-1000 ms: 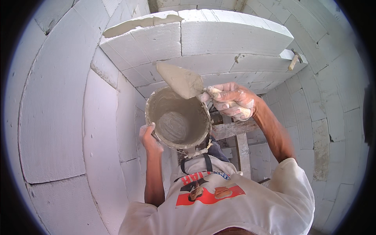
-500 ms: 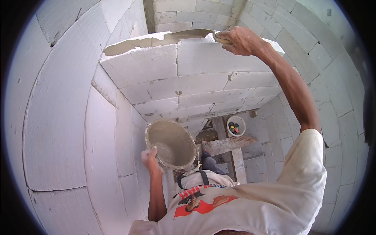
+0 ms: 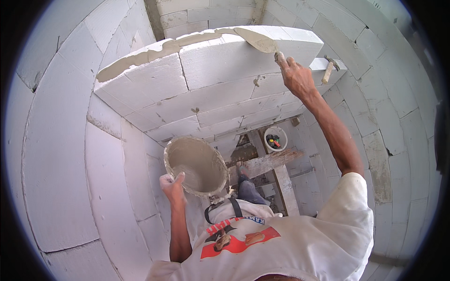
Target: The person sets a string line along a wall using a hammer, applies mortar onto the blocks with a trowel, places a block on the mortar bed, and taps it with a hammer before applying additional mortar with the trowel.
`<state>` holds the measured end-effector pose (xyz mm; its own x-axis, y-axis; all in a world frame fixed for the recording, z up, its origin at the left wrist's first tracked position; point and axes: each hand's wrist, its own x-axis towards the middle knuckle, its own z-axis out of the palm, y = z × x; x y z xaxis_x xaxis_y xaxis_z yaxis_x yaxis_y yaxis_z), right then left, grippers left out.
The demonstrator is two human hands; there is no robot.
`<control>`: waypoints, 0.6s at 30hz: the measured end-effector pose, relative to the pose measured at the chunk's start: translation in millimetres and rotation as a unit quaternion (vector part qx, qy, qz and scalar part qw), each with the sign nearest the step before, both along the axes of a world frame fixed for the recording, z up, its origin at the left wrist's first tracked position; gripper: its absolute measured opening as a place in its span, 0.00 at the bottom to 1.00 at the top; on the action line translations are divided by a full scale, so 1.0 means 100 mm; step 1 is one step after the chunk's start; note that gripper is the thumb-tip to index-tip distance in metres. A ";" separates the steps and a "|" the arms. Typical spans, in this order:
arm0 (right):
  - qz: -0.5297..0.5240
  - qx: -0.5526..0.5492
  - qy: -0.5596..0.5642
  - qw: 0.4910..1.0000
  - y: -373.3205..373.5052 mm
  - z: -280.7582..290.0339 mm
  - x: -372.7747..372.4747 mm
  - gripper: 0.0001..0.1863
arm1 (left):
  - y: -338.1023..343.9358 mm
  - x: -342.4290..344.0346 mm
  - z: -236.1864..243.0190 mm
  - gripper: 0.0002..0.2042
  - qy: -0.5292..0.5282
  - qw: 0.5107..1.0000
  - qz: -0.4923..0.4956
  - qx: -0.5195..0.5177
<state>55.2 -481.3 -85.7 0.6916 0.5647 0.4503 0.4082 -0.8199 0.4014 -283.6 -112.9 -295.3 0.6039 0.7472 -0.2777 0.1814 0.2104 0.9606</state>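
Note:
My right hand (image 3: 297, 77) is closed round the handle of a trowel (image 3: 257, 40). The trowel's mortar-smeared blade lies at the top of the white block wall (image 3: 225, 63). A band of wet grey mortar (image 3: 145, 56) runs along the wall's top from its left end to the blade; right of the blade the top is bare white. At my left, my left hand (image 3: 173, 188) grips the rim of a mortar bucket (image 3: 194, 164), tilted so its inside shows. Grey mortar coats its inner wall, with a little wetter mortar low inside.
A hammer (image 3: 330, 70) rests on a lower block step at the wall's right end. Below, a white pail (image 3: 275, 139) with small coloured items stands beside wooden planks (image 3: 269, 164), with gaps between them. Block walls (image 3: 58, 140) close in at left and right.
My right hand with the trowel has drawn back toward me, and the blade now points away to the left. The view has shifted, bringing the hammer into sight. My left hand still holds the bucket.

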 end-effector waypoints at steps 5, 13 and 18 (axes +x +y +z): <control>-0.033 0.102 0.046 0.993 -0.26 -0.12 -0.67 0.24 | 0.02 0.25 0.13 0.18 -0.026 0.998 -0.029 -0.049; 0.099 0.130 0.284 0.945 0.19 -1.04 -1.96 0.25 | -0.03 0.75 0.44 0.17 -0.074 0.991 -0.112 -0.020; 0.194 0.009 0.166 0.967 0.76 -1.46 -1.82 0.26 | -0.17 0.95 0.62 0.16 -0.057 0.973 -0.217 0.053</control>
<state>-126.8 -405.8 -231.5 0.5369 0.8049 0.2528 0.7903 -0.5847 0.1830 -188.6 -130.1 -233.1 0.8914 0.4355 -0.1259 0.1227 0.0356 0.9918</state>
